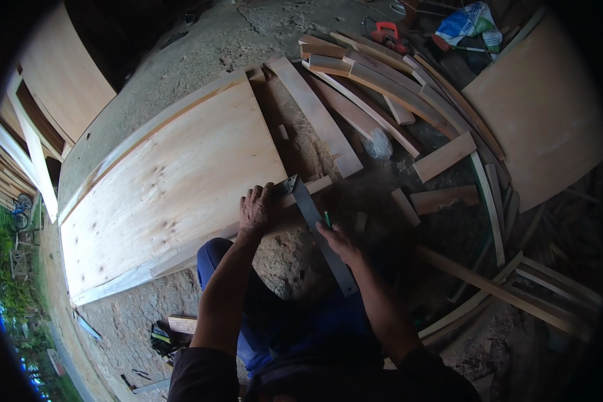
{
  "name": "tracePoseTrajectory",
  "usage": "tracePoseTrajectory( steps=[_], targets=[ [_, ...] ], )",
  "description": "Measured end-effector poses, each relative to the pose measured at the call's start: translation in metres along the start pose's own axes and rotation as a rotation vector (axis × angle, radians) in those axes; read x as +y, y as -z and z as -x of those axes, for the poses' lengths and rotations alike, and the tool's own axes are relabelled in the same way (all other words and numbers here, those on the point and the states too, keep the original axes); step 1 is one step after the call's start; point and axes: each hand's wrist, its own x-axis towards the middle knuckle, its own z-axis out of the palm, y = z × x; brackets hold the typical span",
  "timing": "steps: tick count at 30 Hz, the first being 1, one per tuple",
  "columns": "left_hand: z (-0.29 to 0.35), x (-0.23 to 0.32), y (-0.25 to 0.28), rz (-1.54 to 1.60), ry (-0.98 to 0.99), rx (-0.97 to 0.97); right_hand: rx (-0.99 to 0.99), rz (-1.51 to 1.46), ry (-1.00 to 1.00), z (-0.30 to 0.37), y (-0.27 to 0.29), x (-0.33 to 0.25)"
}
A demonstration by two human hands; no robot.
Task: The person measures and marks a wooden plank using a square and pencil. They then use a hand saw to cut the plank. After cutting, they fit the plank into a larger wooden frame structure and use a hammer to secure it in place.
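A carpenter's square (318, 224) lies with its short stock across the end of a wooden rail at the panel's near right corner. Its long metal blade runs down toward my lap. My left hand (254, 209) is closed at the stock, thumb and fingers pressing it against the rail (313, 189). Beside the blade, my right hand (340, 241) pinches a green pencil (327, 218), its end pointing up. The large pale plywood panel (174, 167) lies flat to the left, framed with wooden strips along its edges.
Several loose boards (382, 80) are heaped at the upper right, near a red power tool (386, 37) and a blue-and-white sack (471, 27). A plywood sheet (543, 114) leans at far right. A clear plastic bag (378, 145) sits among boards. Dark tools (161, 338) lie lower left.
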Motion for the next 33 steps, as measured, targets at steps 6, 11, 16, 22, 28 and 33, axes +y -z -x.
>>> tracePoseTrajectory(
  steps=[6,11,16,22,28,33],
  targets=[
    [-0.003,0.001,0.0,-0.04,-0.002,0.023,-0.024,-0.037,0.028,0.004,-0.004,-0.009],
    [0.0,-0.006,-0.007,-0.034,-0.034,0.021,-0.032,-0.077,0.042,0.007,-0.004,-0.013],
    [-0.001,0.0,-0.006,-0.004,-0.032,0.001,-0.014,-0.046,-0.016,0.005,0.003,-0.007],
    [-0.001,-0.012,-0.011,-0.034,-0.036,-0.003,-0.078,-0.084,0.018,0.008,0.0,-0.015],
    [-0.002,-0.001,-0.006,-0.027,-0.031,-0.008,-0.054,-0.011,0.005,0.004,0.006,-0.01],
    [-0.003,0.001,-0.002,-0.017,-0.034,0.002,0.408,0.15,0.374,0.006,0.003,-0.032]
  ],
)
